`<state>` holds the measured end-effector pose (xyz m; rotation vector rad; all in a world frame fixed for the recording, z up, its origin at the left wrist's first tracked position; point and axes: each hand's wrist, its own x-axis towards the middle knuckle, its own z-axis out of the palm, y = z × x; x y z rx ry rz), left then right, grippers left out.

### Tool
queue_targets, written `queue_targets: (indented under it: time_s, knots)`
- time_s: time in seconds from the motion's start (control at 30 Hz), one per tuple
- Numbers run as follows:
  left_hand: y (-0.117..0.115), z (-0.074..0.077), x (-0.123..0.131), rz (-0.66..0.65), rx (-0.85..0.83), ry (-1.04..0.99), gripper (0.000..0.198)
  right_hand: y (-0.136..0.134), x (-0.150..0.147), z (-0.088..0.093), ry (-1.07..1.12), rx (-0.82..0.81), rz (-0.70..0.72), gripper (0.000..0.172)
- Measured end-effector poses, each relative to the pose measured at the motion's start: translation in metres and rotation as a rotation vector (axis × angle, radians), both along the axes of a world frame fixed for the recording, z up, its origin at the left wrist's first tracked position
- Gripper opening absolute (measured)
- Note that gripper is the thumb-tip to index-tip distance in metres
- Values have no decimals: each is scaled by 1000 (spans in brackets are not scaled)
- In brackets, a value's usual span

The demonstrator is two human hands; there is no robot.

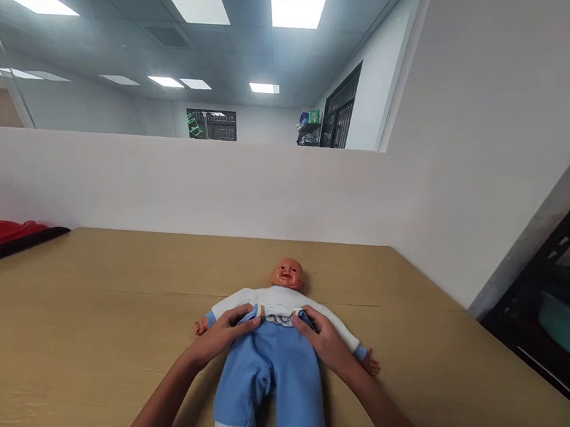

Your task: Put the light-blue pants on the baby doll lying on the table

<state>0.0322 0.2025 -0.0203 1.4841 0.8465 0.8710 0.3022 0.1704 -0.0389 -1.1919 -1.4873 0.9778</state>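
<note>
Fingers are nearly closed on both sides: one waistband corner is pinched by the left hand, the other by the right hand; fingertips under the cloth can't be seen. Between the grips the waistband is bunched, pale lining exposed. Blue trousers appear to be worn by the doll, which is laid face up on the table, arms spread. For a clean result, both corners should be pulled with equal tension, the bunched front flattened by the thumbs, and the white top not caught in the band. Leg ends are partly cropped. Farther out, a red object is seen at left, a teal basin at right.
</note>
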Motion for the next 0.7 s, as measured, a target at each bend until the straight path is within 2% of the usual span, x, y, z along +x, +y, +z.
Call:
queue_targets:
  time_s: [0.1, 0.2, 0.4, 0.5, 0.7]
  knots:
    - [1, 3, 3, -1, 23, -70, 43, 11, -6, 2, 42, 44, 32, 50]
    - [8, -1, 7, -6, 20, -93, 47, 24, -10, -1, 66, 73, 57, 52]
    - [28, -30, 6, 74, -12, 13, 55, 37, 0, -28, -4, 4, -52, 51]
    - [24, -37, -5, 91, -19, 63, 54, 24, 15, -39, -35, -53, -42, 43]
    - [-3, -32, -26, 78, -90, 24, 39, -24, 51, -45, -53, -133, 85, 21]
